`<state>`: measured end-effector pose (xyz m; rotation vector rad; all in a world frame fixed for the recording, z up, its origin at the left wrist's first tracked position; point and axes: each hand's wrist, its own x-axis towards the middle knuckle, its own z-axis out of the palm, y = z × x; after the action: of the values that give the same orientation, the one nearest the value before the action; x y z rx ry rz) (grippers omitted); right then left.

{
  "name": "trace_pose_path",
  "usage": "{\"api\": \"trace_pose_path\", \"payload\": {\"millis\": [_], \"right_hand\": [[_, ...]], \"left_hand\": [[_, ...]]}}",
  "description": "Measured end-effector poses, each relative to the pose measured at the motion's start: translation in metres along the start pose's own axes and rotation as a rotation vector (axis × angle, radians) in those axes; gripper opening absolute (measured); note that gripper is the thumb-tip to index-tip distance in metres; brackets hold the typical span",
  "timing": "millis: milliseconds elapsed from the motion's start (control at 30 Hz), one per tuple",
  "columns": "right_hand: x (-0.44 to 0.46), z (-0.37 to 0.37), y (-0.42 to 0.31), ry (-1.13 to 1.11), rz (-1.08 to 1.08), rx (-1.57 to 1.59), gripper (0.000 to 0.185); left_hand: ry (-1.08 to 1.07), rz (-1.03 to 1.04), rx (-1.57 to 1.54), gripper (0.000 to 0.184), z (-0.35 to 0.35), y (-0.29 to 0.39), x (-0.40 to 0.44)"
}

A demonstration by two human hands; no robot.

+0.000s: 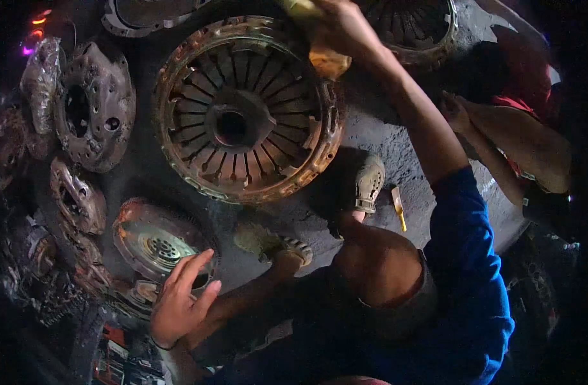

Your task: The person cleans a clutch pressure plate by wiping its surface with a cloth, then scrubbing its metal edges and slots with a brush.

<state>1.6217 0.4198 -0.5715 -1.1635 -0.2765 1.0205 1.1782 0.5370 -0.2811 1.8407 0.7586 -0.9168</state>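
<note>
My right hand (342, 25) reaches past the upper right rim of a large clutch pressure plate (245, 178), its fingers smeared by motion. In its grip is a blurred yellow-and-tan thing (330, 62), whose kind I cannot make out. The pressure plate lies flat on the ground, with radial spring fingers around a dark centre hole. Lower left, my left hand (182, 301) is held up with fingers apart and nothing in it. Just beyond it lies a round toothed metal disc (159, 234) like a flywheel.
A scraper-like tool (398, 208) with a yellow handle lies beside my shoe (369, 183). Left are worn metal housings (96, 106) and a plastic-wrapped part (42, 83). Another clutch plate (412, 29) lies at the top right. A second person's arm (493, 138) is at the right.
</note>
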Motion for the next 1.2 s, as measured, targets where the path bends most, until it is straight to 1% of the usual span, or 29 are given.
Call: {"api": "trace_pose_path", "payload": {"millis": [33,67,100,167,233,333,367,400,467,500,567,600,633,700,733,800,867,900,933,967,1000,1033,1100,1133,1200], "right_hand": [[0.006,-0.015,0.033,-0.075,-0.094,-0.794,0.038],[0.002,-0.011,0.041,-0.154,-0.182,-1.588,0.033],[-0.025,-0.015,0.048,-0.050,-0.497,-1.332,0.036],[-0.071,-0.008,0.018,-0.037,0.139,-1.118,0.036],[-0.121,-0.019,0.021,-0.006,0.103,-1.007,0.035],[-0.165,-0.048,0.019,-0.245,0.294,-1.178,0.037],[-0.167,-0.053,0.016,-0.262,0.352,-1.282,0.046],[-0.171,-0.060,0.004,-0.190,0.132,-1.191,0.050],[-0.155,-0.072,-0.009,0.124,0.018,-1.166,0.050],[-0.152,-0.068,-0.014,0.163,-0.012,-1.146,0.048],[-0.134,-0.037,-0.026,0.253,-0.088,-1.119,0.045],[-0.127,-0.040,-0.009,0.151,-0.062,-1.155,0.048],[-0.132,-0.061,0.052,0.166,-0.198,-1.211,0.049],[-0.157,-0.056,0.102,0.155,-0.286,-1.226,0.050],[-0.184,-0.032,0.096,0.130,-0.240,-1.190,0.051],[-0.206,-0.037,0.078,-0.043,-0.062,-1.133,0.049],[-0.216,-0.039,0.040,-0.164,0.168,-1.125,0.046],[-0.205,-0.035,0.009,-0.109,0.273,-1.119,0.044],[-0.197,-0.033,-0.011,-0.058,0.382,-1.108,0.041],[-0.184,-0.049,0.001,0.090,0.125,-1.024,0.042],[-0.179,-0.064,0.009,0.250,0.093,-0.848,0.046],[-0.174,-0.054,0.016,0.228,0.130,-0.835,0.047],[-0.170,-0.050,0.052,0.181,-0.030,-0.958,0.049],[-0.179,-0.054,0.099,0.146,-0.219,-1.090,0.049],[-0.195,-0.045,0.106,0.010,-0.357,-1.239,0.049]], "left_hand": [[0.007,0.004,-0.008,0.054,-0.001,0.002,0.001],[0.012,0.008,-0.018,0.054,-0.002,0.005,0.002],[0.017,0.013,-0.029,0.054,-0.004,0.007,0.002],[-0.012,0.011,-0.061,0.054,-0.006,0.009,0.002],[-0.039,-0.006,-0.084,0.054,-0.004,0.010,0.004],[-0.063,-0.017,-0.061,0.055,-0.003,0.008,0.013],[-0.054,-0.007,-0.036,0.055,-0.001,0.005,0.013],[-0.044,-0.004,-0.015,0.056,0.001,0.003,0.013],[-0.070,-0.055,-0.071,0.054,0.001,0.008,0.017],[-0.088,-0.076,-0.091,0.054,0.000,0.011,0.018],[-0.107,-0.084,-0.053,0.054,0.000,0.016,0.021],[-0.114,-0.086,-0.036,0.054,0.000,0.018,0.022],[-0.106,-0.069,-0.025,0.054,0.002,0.018,0.022],[-0.088,-0.049,-0.012,0.054,0.006,0.016,0.019],[-0.093,-0.070,-0.036,0.054,0.006,0.015,0.018],[-0.085,-0.107,-0.089,0.054,0.006,0.012,0.018],[-0.092,-0.127,-0.066,0.053,0.004,0.013,0.018],[-0.091,-0.127,-0.056,0.053,0.004,0.013,0.022],[-0.088,-0.083,-0.053,0.053,0.002,0.013,0.025],[-0.082,-0.047,-0.056,0.053,-0.001,0.012,0.027],[-0.074,-0.026,-0.065,0.053,0.001,0.015,0.027],[-0.083,-0.036,-0.070,0.054,0.000,0.021,0.029],[-0.071,-0.026,-0.042,0.053,0.003,0.022,0.033],[-0.068,-0.024,-0.030,0.053,0.004,0.021,0.032],[-0.077,-0.033,-0.030,0.052,0.002,0.018,0.028]]}}
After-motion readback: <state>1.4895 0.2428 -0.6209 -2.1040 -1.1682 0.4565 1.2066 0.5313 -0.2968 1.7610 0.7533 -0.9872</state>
